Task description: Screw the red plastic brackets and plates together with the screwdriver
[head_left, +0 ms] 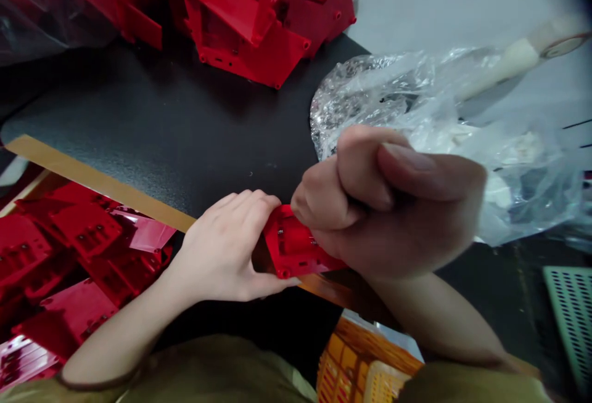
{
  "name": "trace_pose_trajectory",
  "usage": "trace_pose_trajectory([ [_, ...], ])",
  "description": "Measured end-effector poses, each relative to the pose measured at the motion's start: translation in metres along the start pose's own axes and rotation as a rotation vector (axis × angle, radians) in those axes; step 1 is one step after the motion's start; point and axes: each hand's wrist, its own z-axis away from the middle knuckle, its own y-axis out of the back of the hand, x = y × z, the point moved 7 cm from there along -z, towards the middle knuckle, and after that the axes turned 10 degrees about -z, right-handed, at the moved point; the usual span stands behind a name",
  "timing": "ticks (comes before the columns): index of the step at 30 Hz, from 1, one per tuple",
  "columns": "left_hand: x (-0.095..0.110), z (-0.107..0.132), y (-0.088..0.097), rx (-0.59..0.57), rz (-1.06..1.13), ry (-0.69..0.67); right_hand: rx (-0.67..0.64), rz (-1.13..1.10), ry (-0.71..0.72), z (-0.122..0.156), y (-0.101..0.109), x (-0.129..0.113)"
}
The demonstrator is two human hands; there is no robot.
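A small red plastic housing (293, 246) rests at the front edge of the black table (152, 126). My left hand (229, 252) grips its left side, fingers curled over the top. My right hand (388, 199) is closed into a fist over the part's right side, thumb on top, close to the camera. What the right fingers pinch, if anything beyond the part, is hidden.
A stack of red plastic housings (245, 15) stands at the table's back. A box of more red parts (69, 261) sits at lower left. A crumpled clear plastic bag (444, 113) lies right. An orange basket (361, 366) and a green crate (571, 310) sit below.
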Motion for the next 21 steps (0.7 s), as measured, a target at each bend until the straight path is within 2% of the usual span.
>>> trace_pose_trajectory([
  [3, 0.0, 0.0, 0.001, 0.007, -0.01, 0.006, -0.062, -0.029, 0.088, 0.0, 0.001, -0.001],
  [7, 0.002, -0.001, 0.006, 0.062, -0.029, -0.003, -0.146, -0.082, 0.322, 0.005, 0.007, -0.004],
  [10, 0.002, -0.002, 0.008, 0.06, -0.009, 0.026, -0.265, 0.057, 0.449, 0.017, 0.002, 0.001],
  [13, 0.002, -0.001, 0.008, 0.035, 0.041, 0.04, -0.344, 0.196, 0.462, 0.027, -0.006, 0.011],
  [18, 0.005, 0.002, 0.014, 0.058, -0.007, 0.015, -0.304, -0.008, 0.4, 0.023, -0.008, 0.007],
  [21, 0.007, 0.003, 0.015, 0.051, -0.027, -0.012, -0.3, -0.032, 0.381, 0.017, -0.008, 0.001],
])
